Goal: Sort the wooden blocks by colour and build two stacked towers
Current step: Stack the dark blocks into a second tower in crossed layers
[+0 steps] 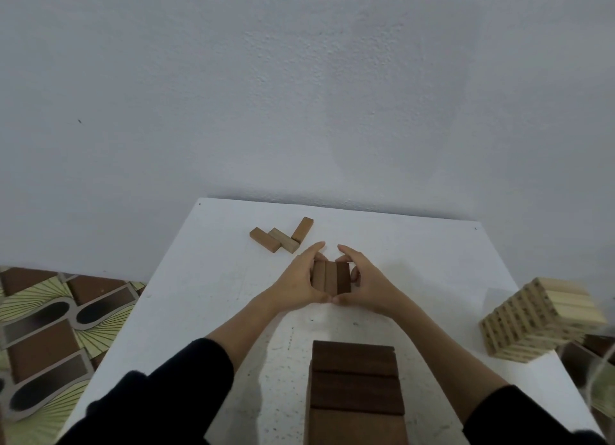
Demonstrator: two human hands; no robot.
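Three brown wooden blocks [331,277] lie side by side in a row on the white table [213,298], the right one darkest. My left hand [299,283] cups the row's left side and my right hand [366,283] cups its right side, fingers curled round the far ends and thumbs meeting at the near end. A tall dark brown tower [354,391] rises near the front edge, its top close to the camera. A pale wood tower [539,321] stands at the right edge. Three loose blocks [281,236] lie at the far left of the table.
A plain white wall [299,95] stands right behind the table's far edge. Patterned floor tiles [50,338] show to the left, below the table. A dark box-like object [595,354], partly cut off, sits at the right beyond the pale tower.
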